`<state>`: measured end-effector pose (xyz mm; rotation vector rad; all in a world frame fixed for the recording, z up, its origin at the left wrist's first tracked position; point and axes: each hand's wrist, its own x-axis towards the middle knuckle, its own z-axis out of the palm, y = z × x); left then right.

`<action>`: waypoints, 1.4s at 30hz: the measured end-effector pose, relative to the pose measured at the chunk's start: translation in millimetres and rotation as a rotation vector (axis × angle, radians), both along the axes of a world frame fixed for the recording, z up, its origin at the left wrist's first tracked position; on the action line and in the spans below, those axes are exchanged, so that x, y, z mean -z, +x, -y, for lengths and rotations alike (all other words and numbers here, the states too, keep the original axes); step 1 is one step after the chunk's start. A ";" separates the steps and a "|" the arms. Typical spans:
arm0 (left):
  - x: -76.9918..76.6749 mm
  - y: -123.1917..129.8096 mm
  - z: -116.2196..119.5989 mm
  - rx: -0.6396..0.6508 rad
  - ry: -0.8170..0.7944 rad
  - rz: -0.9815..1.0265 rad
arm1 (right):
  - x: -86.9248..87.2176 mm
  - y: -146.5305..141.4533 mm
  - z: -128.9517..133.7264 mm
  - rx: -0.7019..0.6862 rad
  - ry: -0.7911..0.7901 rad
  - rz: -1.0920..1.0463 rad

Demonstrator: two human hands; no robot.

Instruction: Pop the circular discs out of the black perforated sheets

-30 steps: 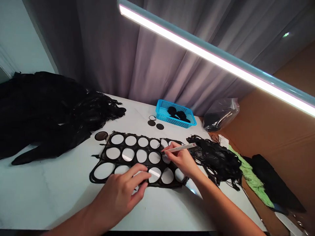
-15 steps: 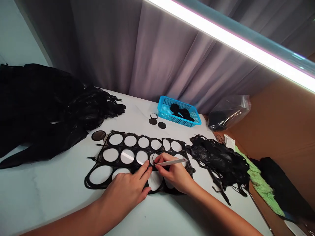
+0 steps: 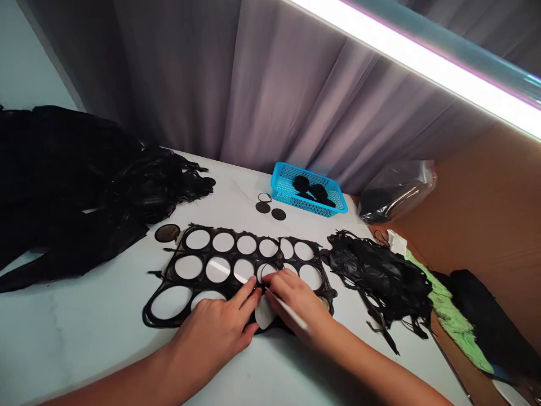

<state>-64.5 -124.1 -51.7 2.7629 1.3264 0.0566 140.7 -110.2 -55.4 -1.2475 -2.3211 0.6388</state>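
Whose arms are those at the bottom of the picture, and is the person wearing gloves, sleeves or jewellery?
They belong to the person wearing the camera. Both forearms come in from the bottom edge and are bare as far as the picture shows: no sleeves in view. The left hand and right hand have no gloves, and no rings, watch or bracelet can be seen. The fingernails look short and unpainted.

White tabletop (image 3: 84, 338) — smooth, brightly lit. Grey pleated curtain (image 3: 253, 96) hung behind it, full width. Long tube light (image 3: 422, 67) ran diagonally overhead, glowing white. Brown cardboard panel (image 3: 486, 214) stood at right — plain. Pale wall (image 3: 25, 67) at far left.
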 end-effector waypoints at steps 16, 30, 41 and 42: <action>-40.1 5.1 -34.2 0.049 0.027 -0.020 | -12.1 54.4 -107.5 0.499 -0.101 -0.392; -1.8 16.6 -51.9 0.074 0.153 -0.214 | -16.0 61.9 -108.8 0.492 -0.132 -0.560; -6.8 15.1 -54.2 0.051 0.089 -0.231 | -0.4 18.8 -73.9 0.227 -0.331 -0.303; -6.7 15.0 -54.5 0.053 0.088 -0.233 | 0.2 20.0 -74.2 0.228 -0.325 -0.302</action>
